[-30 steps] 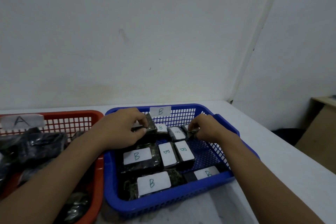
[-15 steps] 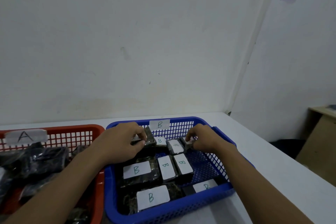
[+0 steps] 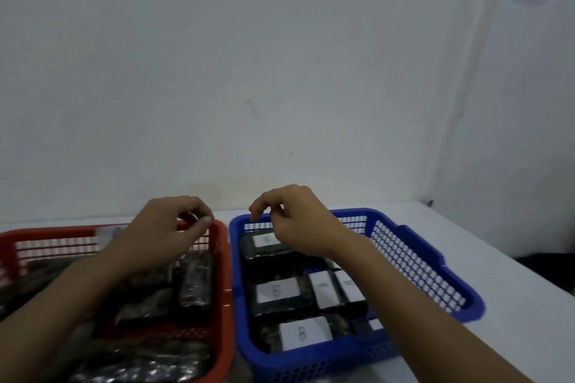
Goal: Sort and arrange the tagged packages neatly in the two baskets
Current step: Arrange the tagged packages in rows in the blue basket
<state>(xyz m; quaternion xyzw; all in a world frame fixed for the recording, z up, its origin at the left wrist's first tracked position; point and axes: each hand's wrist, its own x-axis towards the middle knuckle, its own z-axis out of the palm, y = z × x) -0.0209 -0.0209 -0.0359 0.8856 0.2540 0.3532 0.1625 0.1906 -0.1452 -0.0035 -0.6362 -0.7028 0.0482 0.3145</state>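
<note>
Now, from the left: the red basket [image 3: 224, 274] sits in front of my left arm, and its dark packages lie jumbled, none of them showing a tag face I can read. The paper label on its back wall is too blurred to read. One package [image 3: 143, 308] lies slanted across the middle. Just right of it, against the right wall, the upright-lying package [image 3: 194, 283] has its long axis running away from me, front to back.

My left hand [image 3: 161, 236] hovers above the back of this basket with fingers loosely curled and thumb near forefinger. I see nothing between them, so it is empty.

My right hand [image 3: 300, 221] hangs over the back left corner of the blue basket [image 3: 311, 362], fingers also slack and grasping nothing. Below it lies the back package [image 3: 264, 246], long axis left to right. Nearer me, the B-tagged packages sit tag-up in tidy rows: a wide one [image 3: 277, 292] and two narrow ones beside it, close together.

I judge the blue side nearly done and the red side next. My left hand is the nearer one, with the loose packages straight below and toward me.
</note>
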